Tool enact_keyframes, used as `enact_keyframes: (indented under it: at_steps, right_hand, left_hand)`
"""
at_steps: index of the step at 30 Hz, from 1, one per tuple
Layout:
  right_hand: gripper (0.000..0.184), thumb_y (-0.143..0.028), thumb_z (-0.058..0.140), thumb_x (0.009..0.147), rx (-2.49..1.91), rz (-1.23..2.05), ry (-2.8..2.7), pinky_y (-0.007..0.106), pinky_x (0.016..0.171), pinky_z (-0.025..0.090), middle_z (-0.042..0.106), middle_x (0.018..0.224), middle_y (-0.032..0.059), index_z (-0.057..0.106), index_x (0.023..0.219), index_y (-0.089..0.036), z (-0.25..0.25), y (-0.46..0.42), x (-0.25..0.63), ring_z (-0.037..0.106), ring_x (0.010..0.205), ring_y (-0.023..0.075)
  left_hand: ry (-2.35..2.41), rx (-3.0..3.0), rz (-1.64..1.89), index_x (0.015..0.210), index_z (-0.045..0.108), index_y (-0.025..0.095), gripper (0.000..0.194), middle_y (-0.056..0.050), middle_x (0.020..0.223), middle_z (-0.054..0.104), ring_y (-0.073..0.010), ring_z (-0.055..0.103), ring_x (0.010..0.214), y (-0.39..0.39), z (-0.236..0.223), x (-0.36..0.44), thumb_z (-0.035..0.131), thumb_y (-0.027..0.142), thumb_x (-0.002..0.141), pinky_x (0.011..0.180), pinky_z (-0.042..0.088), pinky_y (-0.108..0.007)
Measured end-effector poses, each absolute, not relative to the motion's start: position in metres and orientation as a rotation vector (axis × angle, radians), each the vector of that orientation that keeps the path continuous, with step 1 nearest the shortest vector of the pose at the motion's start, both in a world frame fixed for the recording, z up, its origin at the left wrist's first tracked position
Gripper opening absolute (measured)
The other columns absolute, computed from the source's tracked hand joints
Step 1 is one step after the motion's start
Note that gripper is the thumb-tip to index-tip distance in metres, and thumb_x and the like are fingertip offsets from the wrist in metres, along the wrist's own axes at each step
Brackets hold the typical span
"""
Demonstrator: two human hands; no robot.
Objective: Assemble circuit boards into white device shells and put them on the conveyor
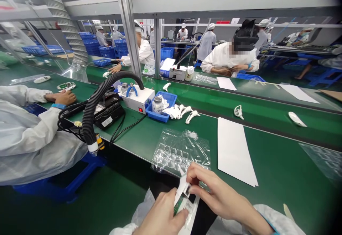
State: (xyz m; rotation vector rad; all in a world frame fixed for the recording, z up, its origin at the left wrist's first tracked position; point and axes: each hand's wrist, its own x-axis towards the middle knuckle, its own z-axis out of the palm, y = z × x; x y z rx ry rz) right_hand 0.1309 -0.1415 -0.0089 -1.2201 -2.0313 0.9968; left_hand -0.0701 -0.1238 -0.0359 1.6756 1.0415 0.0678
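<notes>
My left hand (167,211) is closed around a white plastic housing (191,213) near the table's front edge. A green circuit board (177,205) shows inside the housing, partly covered by my fingers. My right hand (211,190) is at the far end of the housing, with thumb and forefinger pinched on a small white piece (186,191). What that piece is, and whether it is joined to the housing, I cannot tell. Just beyond my hands lies a clear plastic sheet of small square parts (172,153), hanging slightly over the edge.
White paper sheets (232,153) lie to the right. White plastic shells (192,115) sit beside a blue tray (161,115) with a metal-topped bottle (157,103). A black hose (92,99) arches from a white box (139,98). A co-worker's sleeve (34,128) is at left. More shells (297,119) lie across the back.
</notes>
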Motion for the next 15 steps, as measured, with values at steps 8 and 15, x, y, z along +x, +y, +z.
enact_keyframes:
  at_steps: [8,15]
  right_hand:
    - [0.023,-0.007,0.028,0.095,-1.243,0.61,-2.289,0.027,0.065,0.047,0.053,0.091,0.0062,0.047,0.089,-0.019,-0.019,-0.146,0.123,0.051,0.076,0.0155]
    - [0.024,-0.021,0.033,0.099,-1.235,-0.006,-2.434,0.032,0.078,0.05,0.067,0.093,0.0103,0.057,0.103,-0.017,0.001,-0.172,0.104,0.062,0.087,0.0225]
  left_hand:
    - [0.974,1.569,0.195,0.102,0.063,0.017,0.026,-0.005,0.094,0.068,-0.0246,0.059,0.09,-0.121,-0.032,-0.069,0.053,0.025,0.079,0.077,0.04,-0.031]
    - [0.908,1.401,0.228,0.1,0.066,0.014,0.03,-0.004,0.089,0.069,-0.0264,0.061,0.089,-0.123,-0.049,-0.07,0.067,0.027,0.073,0.077,0.042,-0.028]
